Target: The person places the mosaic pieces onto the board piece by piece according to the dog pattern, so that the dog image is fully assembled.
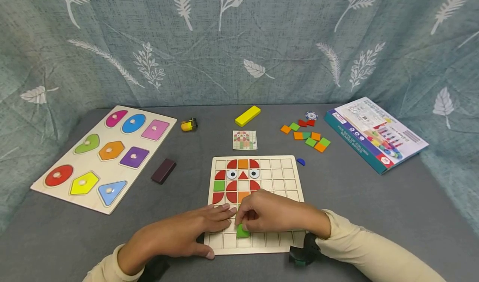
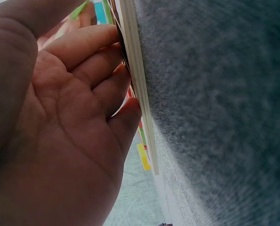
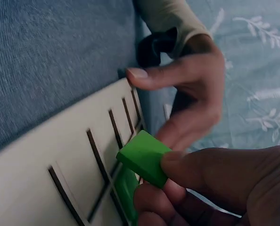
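Note:
In front of me lies a wooden grid board (image 1: 278,185) with red, orange and green pieces and two eye discs (image 1: 232,174) set in its squares. My right hand (image 1: 267,211) pinches a green square tile (image 3: 142,157) between thumb and fingers, low over the board's near rows. Another green piece (image 3: 127,188) shows in the grid just behind it in the right wrist view. My left hand (image 1: 183,228) rests on the board's near left part, fingers extended, thumb at the front edge. My right hand hides several squares.
A picture card (image 1: 245,140) and yellow block (image 1: 248,116) stand beyond the board. Loose tiles (image 1: 307,135), a blue half-round piece (image 1: 301,162) and a box (image 1: 374,132) are on the right. Leftward lie a shape puzzle (image 1: 93,157), a dark block (image 1: 163,171) and a small yellow toy (image 1: 188,124).

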`<state>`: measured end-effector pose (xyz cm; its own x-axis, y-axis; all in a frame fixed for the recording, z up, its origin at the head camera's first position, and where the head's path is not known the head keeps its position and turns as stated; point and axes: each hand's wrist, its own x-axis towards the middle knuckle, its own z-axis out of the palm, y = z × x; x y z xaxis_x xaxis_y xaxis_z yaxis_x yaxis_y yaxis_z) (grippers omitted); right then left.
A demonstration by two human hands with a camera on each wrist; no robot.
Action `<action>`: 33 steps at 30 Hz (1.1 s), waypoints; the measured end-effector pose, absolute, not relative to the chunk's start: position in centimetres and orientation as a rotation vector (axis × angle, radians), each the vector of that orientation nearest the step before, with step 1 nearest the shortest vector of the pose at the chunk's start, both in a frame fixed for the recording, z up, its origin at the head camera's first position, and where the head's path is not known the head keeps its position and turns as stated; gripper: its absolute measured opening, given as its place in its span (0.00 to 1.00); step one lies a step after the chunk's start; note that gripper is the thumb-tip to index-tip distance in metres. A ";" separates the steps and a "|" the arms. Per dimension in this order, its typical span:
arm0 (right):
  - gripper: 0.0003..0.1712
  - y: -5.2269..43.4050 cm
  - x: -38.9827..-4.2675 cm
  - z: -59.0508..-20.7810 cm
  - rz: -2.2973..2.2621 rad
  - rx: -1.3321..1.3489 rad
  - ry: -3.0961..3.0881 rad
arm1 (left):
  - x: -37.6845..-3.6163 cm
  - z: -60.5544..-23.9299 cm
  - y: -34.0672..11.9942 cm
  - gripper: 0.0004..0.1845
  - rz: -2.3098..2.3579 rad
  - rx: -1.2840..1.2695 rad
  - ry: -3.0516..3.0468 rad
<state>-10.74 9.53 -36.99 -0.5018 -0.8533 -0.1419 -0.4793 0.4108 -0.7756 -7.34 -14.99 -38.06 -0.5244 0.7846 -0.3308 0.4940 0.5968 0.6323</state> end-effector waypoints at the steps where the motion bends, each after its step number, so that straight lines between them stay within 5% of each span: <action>1: 0.08 9.4 -10.6 -37.0 -0.920 -1.132 2.131 | -7.3 -38.1 -15.0 0.36 0.629 1.011 2.223; 19: 0.07 9.0 -10.0 -37.3 -0.729 -1.181 2.222 | -7.3 -38.1 -15.1 0.36 0.644 1.061 2.220; 33: 0.06 14.0 -13.4 -37.1 -1.018 -1.037 2.480 | -7.3 -37.7 -15.0 0.38 0.648 1.002 2.213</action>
